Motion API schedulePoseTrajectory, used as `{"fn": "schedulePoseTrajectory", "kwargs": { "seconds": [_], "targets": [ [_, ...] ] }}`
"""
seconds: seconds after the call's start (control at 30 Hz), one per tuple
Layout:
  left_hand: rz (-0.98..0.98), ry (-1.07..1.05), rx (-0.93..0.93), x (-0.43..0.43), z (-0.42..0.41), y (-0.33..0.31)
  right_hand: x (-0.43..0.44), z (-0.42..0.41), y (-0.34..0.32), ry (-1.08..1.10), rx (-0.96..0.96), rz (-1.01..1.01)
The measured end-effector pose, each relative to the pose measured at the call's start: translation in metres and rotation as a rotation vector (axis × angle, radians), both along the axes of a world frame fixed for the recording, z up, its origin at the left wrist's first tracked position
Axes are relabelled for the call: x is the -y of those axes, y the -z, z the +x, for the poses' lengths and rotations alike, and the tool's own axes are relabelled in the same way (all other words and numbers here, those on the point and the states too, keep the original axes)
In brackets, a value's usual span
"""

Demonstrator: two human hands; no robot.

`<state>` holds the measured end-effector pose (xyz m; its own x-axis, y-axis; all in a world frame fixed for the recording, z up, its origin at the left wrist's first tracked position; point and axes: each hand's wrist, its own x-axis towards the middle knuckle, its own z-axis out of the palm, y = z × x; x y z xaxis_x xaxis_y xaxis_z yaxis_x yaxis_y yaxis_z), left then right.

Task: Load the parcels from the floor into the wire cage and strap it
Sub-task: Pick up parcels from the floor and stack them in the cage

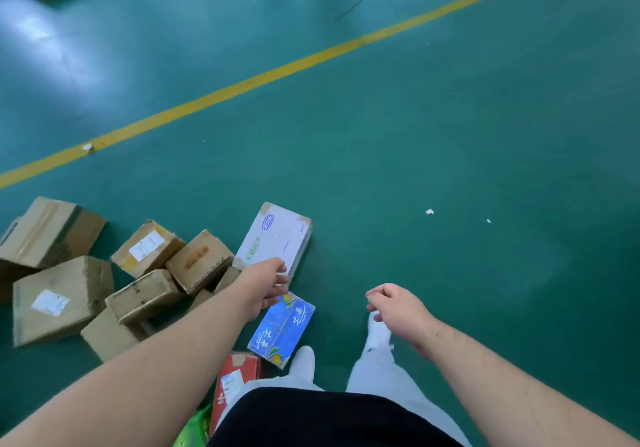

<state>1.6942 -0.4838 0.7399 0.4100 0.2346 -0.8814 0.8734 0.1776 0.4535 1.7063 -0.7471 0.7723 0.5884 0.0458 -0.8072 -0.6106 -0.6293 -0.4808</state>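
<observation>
Black top [329, 419] nearest; left hand [265, 284] nearly straight-fingered at the near end of the white parcel [277, 238], grip not discernible; parcel flat on the green floor [450, 169], long axis pointing away; right hand [394, 304] loosely curled, empty; 1 blue parcel [282, 329], 1 red parcel [235, 377], at least 7 brown cartons [59, 301] heaped left; 1 yellow line [277, 67].

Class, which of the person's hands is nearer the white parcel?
Left. The left hand is at the near edge of the white parcel; the right hand hangs apart to its right.
</observation>
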Motion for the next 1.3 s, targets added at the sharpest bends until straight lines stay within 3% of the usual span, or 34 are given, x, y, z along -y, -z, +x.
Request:
{"fn": "schedulePoseTrajectory", "kwargs": {
  "seconds": [0.23, 0.37, 0.47, 0.63, 0.83, 1.03, 1.3],
  "targets": [
    [0.05, -0.296, -0.139, 0.018, 0.014, 0.022, 0.013, 0.133, 0.038, -0.362, 0.032, -0.084],
    [0.051, -0.497, -0.101, 0.023, 0.014, 0.012, -0.006, 0.205, 0.037, -0.75, 0.111, -0.188],
    [0.089, -0.617, -0.094, 0.021, 0.005, 0.003, -0.035, 0.237, 0.041, -0.995, 0.17, -0.22],
    [0.078, -0.798, -0.161, 0.005, -0.021, 0.019, -0.074, 0.269, 0.041, -1.209, 0.151, -0.18],
    [0.0, -0.915, -0.193, -0.025, -0.019, 0.068, -0.08, 0.305, 0.014, -1.321, 0.133, -0.246],
    [-0.071, -0.868, -0.128, -0.053, 0.012, 0.061, -0.132, 0.32, 0.001, -1.382, 0.118, -0.318],
    [-0.079, -0.829, -0.144, -0.085, 0.032, 0.073, -0.229, 0.318, 0.048, -1.456, 0.09, -0.341]
  ]
}}
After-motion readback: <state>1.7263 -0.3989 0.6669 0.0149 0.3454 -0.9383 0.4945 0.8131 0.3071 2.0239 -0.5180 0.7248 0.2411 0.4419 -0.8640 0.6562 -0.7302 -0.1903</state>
